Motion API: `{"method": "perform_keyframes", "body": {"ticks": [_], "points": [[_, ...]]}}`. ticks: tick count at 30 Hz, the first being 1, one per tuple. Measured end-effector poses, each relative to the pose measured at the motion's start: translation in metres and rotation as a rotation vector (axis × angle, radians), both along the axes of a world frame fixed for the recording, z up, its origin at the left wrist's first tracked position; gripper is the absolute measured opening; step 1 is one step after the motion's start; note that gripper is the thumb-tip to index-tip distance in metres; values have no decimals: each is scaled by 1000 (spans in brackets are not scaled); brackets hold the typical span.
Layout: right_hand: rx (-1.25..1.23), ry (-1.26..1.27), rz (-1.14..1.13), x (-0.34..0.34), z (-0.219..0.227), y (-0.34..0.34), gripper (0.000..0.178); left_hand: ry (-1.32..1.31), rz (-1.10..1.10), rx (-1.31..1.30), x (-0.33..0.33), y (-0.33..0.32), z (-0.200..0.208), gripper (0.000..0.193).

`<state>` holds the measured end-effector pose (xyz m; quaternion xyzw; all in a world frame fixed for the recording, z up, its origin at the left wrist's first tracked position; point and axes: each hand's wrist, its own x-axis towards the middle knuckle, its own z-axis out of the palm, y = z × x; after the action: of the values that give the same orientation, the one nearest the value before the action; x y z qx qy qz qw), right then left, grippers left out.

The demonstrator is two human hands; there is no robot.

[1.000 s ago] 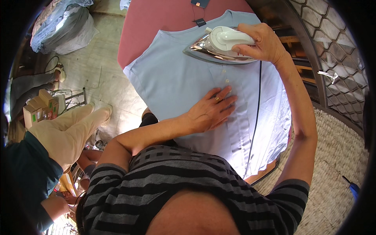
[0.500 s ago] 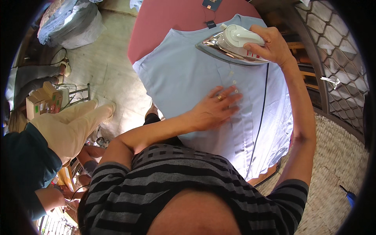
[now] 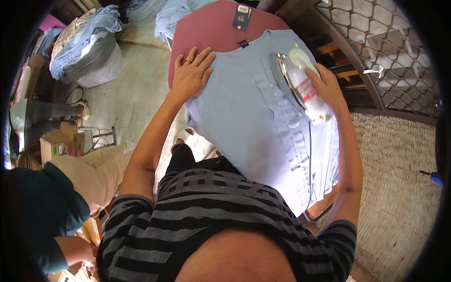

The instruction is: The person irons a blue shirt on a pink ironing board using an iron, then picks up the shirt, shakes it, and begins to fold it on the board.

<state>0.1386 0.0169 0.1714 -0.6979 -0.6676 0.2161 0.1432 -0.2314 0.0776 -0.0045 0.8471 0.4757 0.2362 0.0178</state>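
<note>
Pale concrete floor (image 3: pixel 136 94), worn and stained, runs along the left of the scene; a woven mat (image 3: pixel 399 188) covers the ground at right, below a metal lattice grille (image 3: pixel 390 42).

Far left: cardboard boxes (image 3: pixel 56 145) stand at the floor's edge; their contents cannot be made out. A seated person in beige trousers (image 3: pixel 94 174) and a dark teal sleeve (image 3: pixel 37 207) occupies the lower left. Upper left: a white sack (image 3: pixel 94 61) stands on the floor, filled and heaped over with light blue cloth (image 3: pixel 89 28).

Centre: a maroon ironing board (image 3: pixel 211 33) carries a light blue shirt (image 3: pixel 244 122), laid flat with collar toward the far end and button placket running down its right portion. A dark hang tag (image 3: pixel 243 17) lies on the bare board beyond the collar.

Left hand (image 3: pixel 190 73): open, palm down, fingers spread, pressing the shirt's shoulder where the cloth meets the board's left edge.

Right hand (image 3: pixel 326 89): closed around the handle of a white steam iron (image 3: pixel 300 87). The iron is tilted on its side, its metal soleplate facing left, over the shirt's right front just beside the placket. Whether the plate touches the cloth cannot be determined. A dark cord (image 3: pixel 311 160) runs down across the shirt below the iron.
</note>
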Motion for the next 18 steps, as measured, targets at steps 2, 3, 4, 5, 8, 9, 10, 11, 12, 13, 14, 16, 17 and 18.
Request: {"method": "perform_keyframes", "body": {"ticks": [2,3,4,5,8,9,10,11,12,13,14,16,17,18], "points": [[-1,147,-98,-26,15,-47,34,-9,-51,-22,-12,6,3,41],[-47,232,-155,-47,26,-66,32,-11,-79,-34,-17,9,4,40],[-31,307,-185,-49,17,-83,29,-14,-121,-34,-19,13,6,40],[-35,355,-220,-65,15,-96,29,-15,-161,-35,-22,19,7,39],[-52,379,-277,-122,-1,-116,29,-35,-257,-33,-31,31,9,39],[-75,397,-303,-141,-6,-118,31,-44,-284,-34,-33,34,10,39],[-84,377,-332,-162,-9,-117,32,-63,-310,-46,-35,37,10,40],[-108,367,-342,-178,-17,-114,33,-81,-336,-57,-37,42,9,40],[-132,357,-350,-192,-26,-112,33,-98,-361,-69,-39,47,9,41],[-35,395,-324,-208,-36,-109,34,-115,-391,-90,-42,52,9,41],[58,432,-299,-224,-42,-107,35,-133,-422,-114,-47,55,10,42],[66,366,-258,-238,-38,-91,37,-196,-475,-191,-56,63,8,44],[62,327,-230,-242,-32,-82,38,-239,-503,-242,-59,70,5,45],[58,288,-203,-246,-31,-76,38,-283,-531,-293,-62,75,2,46]]}}
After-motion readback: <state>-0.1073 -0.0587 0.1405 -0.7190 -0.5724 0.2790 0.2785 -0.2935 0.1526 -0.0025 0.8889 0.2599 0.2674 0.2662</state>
